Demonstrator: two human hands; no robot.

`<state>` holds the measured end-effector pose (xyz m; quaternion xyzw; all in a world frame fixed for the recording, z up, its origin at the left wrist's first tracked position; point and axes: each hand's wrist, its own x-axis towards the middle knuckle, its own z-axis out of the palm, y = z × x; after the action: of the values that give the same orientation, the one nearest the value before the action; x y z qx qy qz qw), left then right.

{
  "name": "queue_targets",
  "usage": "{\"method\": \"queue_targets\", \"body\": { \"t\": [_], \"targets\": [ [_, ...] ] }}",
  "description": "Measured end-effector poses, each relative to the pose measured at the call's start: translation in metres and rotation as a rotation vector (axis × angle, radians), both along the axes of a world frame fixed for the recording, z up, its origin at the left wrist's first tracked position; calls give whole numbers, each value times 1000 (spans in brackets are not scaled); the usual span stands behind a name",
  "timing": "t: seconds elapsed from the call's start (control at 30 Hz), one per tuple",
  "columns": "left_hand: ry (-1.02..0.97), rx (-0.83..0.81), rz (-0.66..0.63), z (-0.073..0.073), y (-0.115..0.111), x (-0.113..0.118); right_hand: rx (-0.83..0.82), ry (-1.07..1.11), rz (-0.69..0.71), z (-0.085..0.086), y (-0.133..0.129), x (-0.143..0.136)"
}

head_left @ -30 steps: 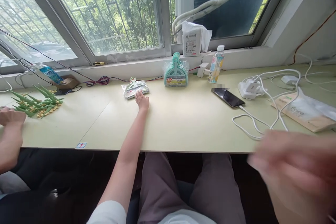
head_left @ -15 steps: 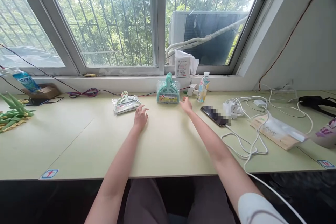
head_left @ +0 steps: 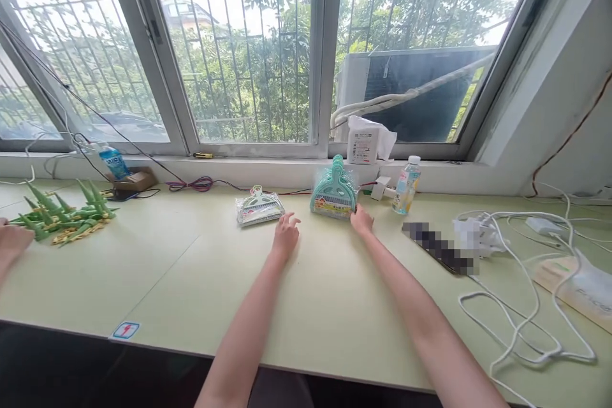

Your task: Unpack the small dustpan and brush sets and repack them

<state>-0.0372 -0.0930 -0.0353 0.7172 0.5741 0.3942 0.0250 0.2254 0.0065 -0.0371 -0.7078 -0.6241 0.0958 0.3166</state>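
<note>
A stack of mint-green mini dustpan-and-brush sets (head_left: 335,194) in clear plastic stands upright near the back of the table. At its lower right edge is my right hand (head_left: 362,220), with fingers closed on the edge and the fingertips partly hidden. My left hand (head_left: 287,234) rests on the tabletop, fingers spread and holding nothing. Just beyond its fingertips, a pale wrapped dustpan-and-brush pack (head_left: 259,207) lies flat, with a light green handle at its top.
Right of the stack are a drink bottle (head_left: 407,185), a phone (head_left: 437,248) and loose white cables (head_left: 521,325). A tissue pack (head_left: 363,140) sits on the sill. At left, another person's hand (head_left: 14,243) is beside a green, plant-like pile (head_left: 71,213). A blue-labelled bottle (head_left: 113,161) leans in a box.
The view has turned left and tilted, so another person's hand now shows. My right hand has moved from beside the green stack onto its edge. My left hand stays by the pale pack.
</note>
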Motion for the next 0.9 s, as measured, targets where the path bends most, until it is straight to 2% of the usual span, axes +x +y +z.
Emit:
{"method": "queue_targets", "body": {
  "t": [0.1, 0.17, 0.27, 0.33, 0.37, 0.43, 0.47, 0.53, 0.6, 0.63, 0.67, 0.73, 0.9],
  "targets": [
    [-206, -7, 9, 1, 5, 1, 32, 44, 184, -7, -25, 11],
    [-385, -109, -65, 3, 5, 4, 57, 92, 320, -11, -47, 19],
    [-515, -429, -377, 7, -2, 13, 71, 96, 440, -13, -85, 30],
    [-547, -581, -559, 9, -9, 28, 124, 72, 412, -10, -111, 34],
    [-590, -608, -601, 9, -13, 38, 194, 59, 356, -8, -122, 35],
    [-737, -626, -608, 9, -18, 60, 392, 14, 224, 0, -140, 35],
    [-825, -632, -596, 9, -19, 72, 472, -27, 205, 3, -146, 35],
    [-979, -651, -549, 7, -20, 91, 502, -147, 332, 9, -153, 33],
    [-1065, -652, -493, 6, -19, 102, 388, -244, 519, 11, -154, 30],
    [-1085, -642, -461, 6, -19, 104, 319, -247, 567, 10, -152, 28],
    [-1087, -637, -431, 6, -20, 104, 259, -207, 578, 8, -150, 27],
    [-1061, -626, -411, 8, -25, 100, 171, 13, 540, 4, -146, 27],
    [-1035, -583, -554, 19, -47, 93, -20, 713, 482, 7, -143, 33]
  ]
}}
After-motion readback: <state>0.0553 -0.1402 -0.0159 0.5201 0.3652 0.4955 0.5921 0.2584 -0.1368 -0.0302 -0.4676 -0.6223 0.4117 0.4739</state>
